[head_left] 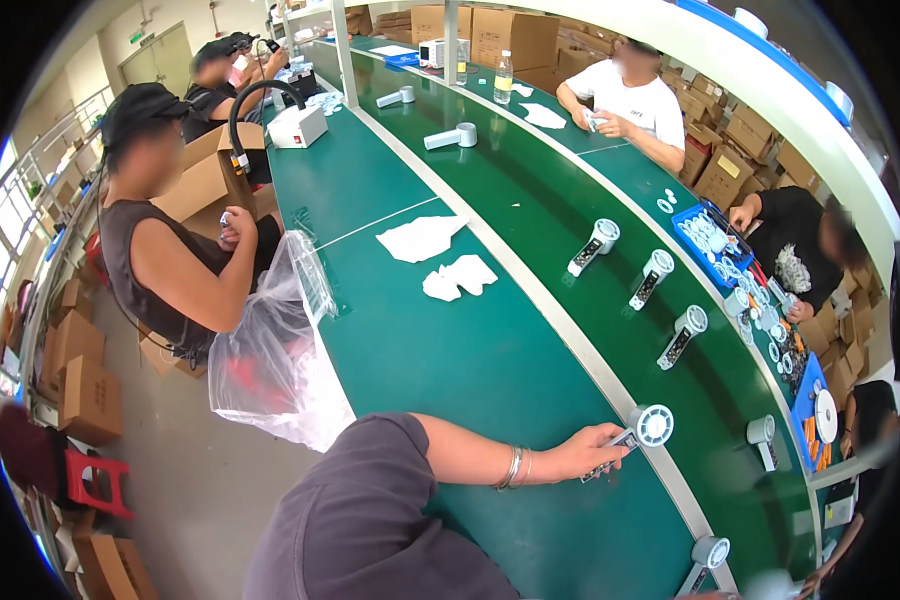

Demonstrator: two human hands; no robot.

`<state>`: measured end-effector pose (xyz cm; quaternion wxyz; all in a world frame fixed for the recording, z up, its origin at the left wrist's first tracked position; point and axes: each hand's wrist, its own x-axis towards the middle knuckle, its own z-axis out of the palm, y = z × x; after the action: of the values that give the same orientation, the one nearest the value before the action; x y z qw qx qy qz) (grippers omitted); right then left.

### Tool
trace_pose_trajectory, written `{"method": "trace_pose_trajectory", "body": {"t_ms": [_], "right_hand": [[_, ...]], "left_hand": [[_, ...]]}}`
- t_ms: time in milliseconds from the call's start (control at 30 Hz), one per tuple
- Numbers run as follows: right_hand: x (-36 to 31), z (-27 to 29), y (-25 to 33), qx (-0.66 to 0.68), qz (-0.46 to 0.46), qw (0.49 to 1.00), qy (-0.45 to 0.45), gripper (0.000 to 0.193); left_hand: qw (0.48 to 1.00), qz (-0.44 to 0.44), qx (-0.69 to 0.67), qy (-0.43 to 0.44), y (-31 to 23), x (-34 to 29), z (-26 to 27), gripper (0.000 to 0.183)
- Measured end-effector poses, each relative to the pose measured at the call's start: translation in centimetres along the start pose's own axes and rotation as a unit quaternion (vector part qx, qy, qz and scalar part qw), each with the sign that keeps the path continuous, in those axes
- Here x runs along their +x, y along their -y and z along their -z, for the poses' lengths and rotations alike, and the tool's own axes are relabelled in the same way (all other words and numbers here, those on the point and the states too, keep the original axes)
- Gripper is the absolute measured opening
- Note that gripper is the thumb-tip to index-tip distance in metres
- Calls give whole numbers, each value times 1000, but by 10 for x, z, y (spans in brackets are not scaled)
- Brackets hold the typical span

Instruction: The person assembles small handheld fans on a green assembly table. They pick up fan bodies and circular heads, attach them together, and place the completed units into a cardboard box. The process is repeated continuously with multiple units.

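My left arm, in a dark grey sleeve and with bracelets at the wrist, reaches right across the green table. My left hand (582, 455) is closed round the handle of a pale blue-grey hair-dryer-shaped device (654, 426). Its round spoked head hangs over the metal rail, and dark parts show along its handle. Near the lower edge, a second such device (710, 552) lies at the rail, partly cut off by the frame. Several more, among them one device (683, 337) with an open handle, lie on the green conveyor belt. I cannot see my right hand.
White crumpled sheets (422, 238) lie on the table, and a clear plastic bag (270, 370) hangs at its left edge. A metal rail (570, 350) separates table and belt. Co-workers sit along both sides. Across the belt stands a blue parts tray (685, 225).
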<state>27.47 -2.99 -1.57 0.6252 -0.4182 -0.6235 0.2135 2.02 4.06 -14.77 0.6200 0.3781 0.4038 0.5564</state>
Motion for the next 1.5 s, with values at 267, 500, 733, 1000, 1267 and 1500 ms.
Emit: {"method": "trace_pose_trajectory", "body": {"t_ms": [267,500,733,1000,1267,1500], "right_hand": [[42,-59,20,156,330,925,-105,25],[47,-81,19,82,306,946,-72,28],[66,-49,21,654,-79,701,272,47],[60,-62,28,184,-19,979,83,38],[28,-59,-16,59,-126,967,214,16],[5,-85,-60,-76,25,961,264,45]], "left_hand": [[1000,4,16,-4,7,6,3,37],[1000,13,-4,-10,-1,4,1,37],[992,-17,106,67,16,5,2,32],[861,-97,491,84,-9,-8,-10,27],[791,-232,566,-4,-47,-8,-16,52],[990,-134,-30,35,-84,-27,-88,57]]}}
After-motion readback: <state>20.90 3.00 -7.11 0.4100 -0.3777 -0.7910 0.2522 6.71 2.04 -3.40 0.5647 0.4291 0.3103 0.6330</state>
